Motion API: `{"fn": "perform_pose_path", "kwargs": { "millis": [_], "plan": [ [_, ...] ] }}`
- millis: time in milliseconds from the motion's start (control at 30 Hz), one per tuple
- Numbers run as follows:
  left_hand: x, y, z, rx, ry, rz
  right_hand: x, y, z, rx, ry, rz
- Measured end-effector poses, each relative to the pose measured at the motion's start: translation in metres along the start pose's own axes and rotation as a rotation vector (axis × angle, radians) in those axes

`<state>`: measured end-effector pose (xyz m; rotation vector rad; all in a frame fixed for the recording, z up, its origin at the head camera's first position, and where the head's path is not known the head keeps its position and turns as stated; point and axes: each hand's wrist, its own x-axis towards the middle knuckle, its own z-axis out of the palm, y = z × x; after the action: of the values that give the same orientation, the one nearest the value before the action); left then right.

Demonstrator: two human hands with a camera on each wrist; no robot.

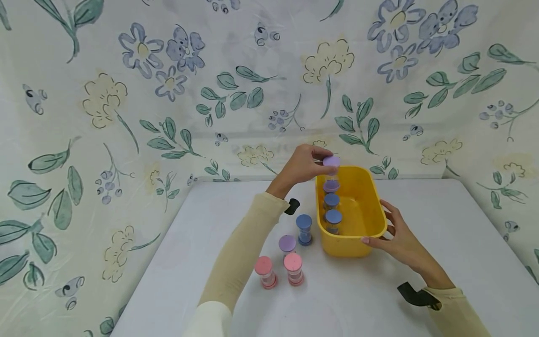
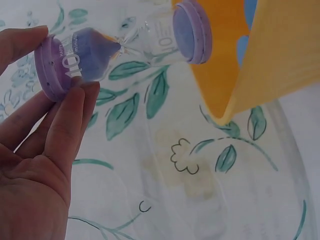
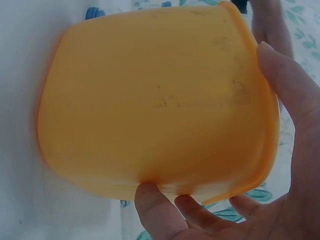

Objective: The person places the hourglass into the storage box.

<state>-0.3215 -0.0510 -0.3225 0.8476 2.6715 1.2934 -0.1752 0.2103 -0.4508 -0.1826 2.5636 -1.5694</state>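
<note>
My left hand [image 1: 304, 164] pinches a purple sand timer [image 2: 92, 55] by one end cap, between thumb and fingers. The timer, marked "10 minutes", is held upright over the back left part of a yellow plastic bin [image 1: 347, 246]. Purple sand shows in its glass in the left wrist view. Inside the bin, along its left wall, stand two blue sand timers [image 1: 333, 216]. My right hand [image 1: 402, 245] holds the bin at its near right corner, thumb at the rim and fingers against the side wall [image 3: 150, 100].
Left of the bin, several sand timers stand on the white table [image 1: 202, 224]: a blue one [image 1: 304, 229], a purple one [image 1: 287, 243], a pink one [image 1: 264, 267] and another pink one [image 1: 294, 268]. A floral cloth [image 1: 168, 93] hangs behind the table.
</note>
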Motion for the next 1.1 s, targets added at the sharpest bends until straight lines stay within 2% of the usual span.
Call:
{"fn": "perform_pose_path", "kwargs": {
  "millis": [233, 433, 567, 733, 967, 1100],
  "plan": [
    [0.014, 0.002, 0.013, 0.038, -0.027, -0.001, -0.001, -0.001, -0.002, -0.002, -0.002, -0.001],
    [0.023, -0.001, 0.026, 0.027, -0.035, 0.042, -0.001, -0.001, -0.003, 0.005, -0.013, -0.005],
    [0.026, -0.001, 0.035, 0.023, -0.040, 0.046, -0.001, -0.001, -0.002, 0.002, -0.019, -0.002],
    [0.029, 0.002, 0.044, 0.045, -0.060, 0.025, -0.001, -0.001, -0.002, -0.003, -0.020, -0.004],
    [0.035, 0.002, 0.054, 0.066, -0.080, -0.058, 0.000, -0.002, -0.001, 0.003, -0.020, -0.010],
    [0.039, -0.001, 0.061, 0.093, -0.088, -0.066, -0.001, -0.002, -0.002, -0.005, -0.007, -0.006]
  ]
}}
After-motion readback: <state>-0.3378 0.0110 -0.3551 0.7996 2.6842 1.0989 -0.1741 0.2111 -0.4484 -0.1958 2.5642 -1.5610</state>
